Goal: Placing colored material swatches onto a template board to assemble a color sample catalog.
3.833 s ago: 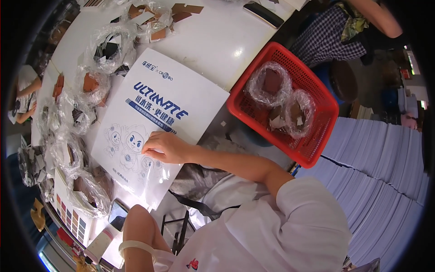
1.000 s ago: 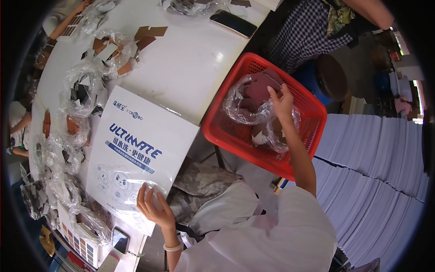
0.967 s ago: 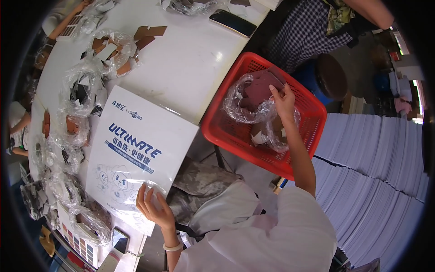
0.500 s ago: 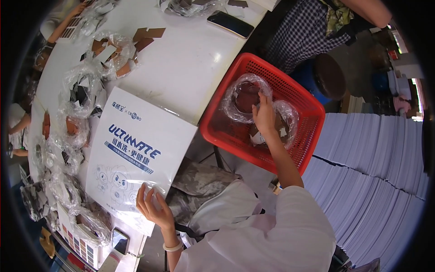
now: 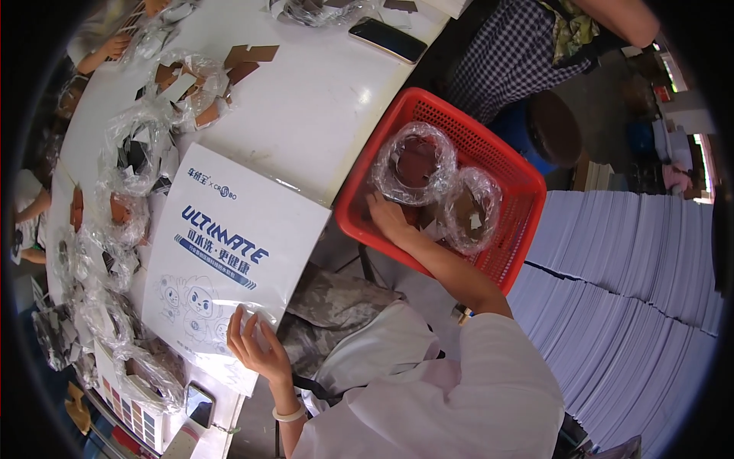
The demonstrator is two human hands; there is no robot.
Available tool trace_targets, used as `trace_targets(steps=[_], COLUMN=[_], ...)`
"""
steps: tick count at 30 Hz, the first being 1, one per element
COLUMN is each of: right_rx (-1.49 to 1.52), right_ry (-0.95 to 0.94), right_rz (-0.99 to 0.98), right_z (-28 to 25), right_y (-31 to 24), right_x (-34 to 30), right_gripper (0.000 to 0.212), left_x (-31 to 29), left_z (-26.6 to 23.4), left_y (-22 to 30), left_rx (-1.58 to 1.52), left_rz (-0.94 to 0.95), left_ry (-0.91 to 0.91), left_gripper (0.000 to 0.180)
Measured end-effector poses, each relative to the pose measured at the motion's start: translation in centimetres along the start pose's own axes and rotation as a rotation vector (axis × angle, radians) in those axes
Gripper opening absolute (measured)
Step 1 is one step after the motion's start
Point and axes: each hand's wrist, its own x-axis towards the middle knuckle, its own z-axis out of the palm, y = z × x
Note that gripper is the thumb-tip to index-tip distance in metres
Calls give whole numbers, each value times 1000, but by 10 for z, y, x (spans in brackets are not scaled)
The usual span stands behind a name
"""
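My left hand (image 5: 258,346) lies on the lower right edge of a large flat white printed cover (image 5: 229,183) with a glossy surface, fingers apart. The cover rests on the white table and juts past its edge over my lap. My right hand (image 5: 390,217) is down inside a red plastic basket (image 5: 478,136), at the near left side of a clear plastic bag (image 5: 437,145) with reddish-brown pieces in it. Its fingertips are mostly hidden, so I cannot tell whether they grip anything. Beside it sits a second clear bag (image 5: 489,200) with brown and white pieces.
More clear bags of coloured swatches (image 5: 138,153) line the left of the white table (image 5: 290,99). A black phone (image 5: 388,40) lies at the far edge, another phone (image 5: 200,405) near me. Tall stacks of white sheets (image 5: 619,306) stand at right. Other people work nearby.
My right hand has moved left and nearer, from above the bags to the near left side of the first bag. My left hand stays on the cover.
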Motion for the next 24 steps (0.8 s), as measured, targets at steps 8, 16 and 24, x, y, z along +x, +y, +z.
trace_targets(steps=[8,16,24], right_rx=[628,975,204], right_ry=[31,51,163], right_rz=[30,313,151], right_z=[-110,-169,-130], right_y=[3,55,124], right_x=[-24,3,61], right_gripper=[17,19,25], left_x=[1,0,0], left_z=[-1,0,2], left_y=[1,-1,-2], left_rx=[0,36,17], left_rz=[-30,-20,-36], left_ry=[-5,6,4], left_gripper=[15,17,14])
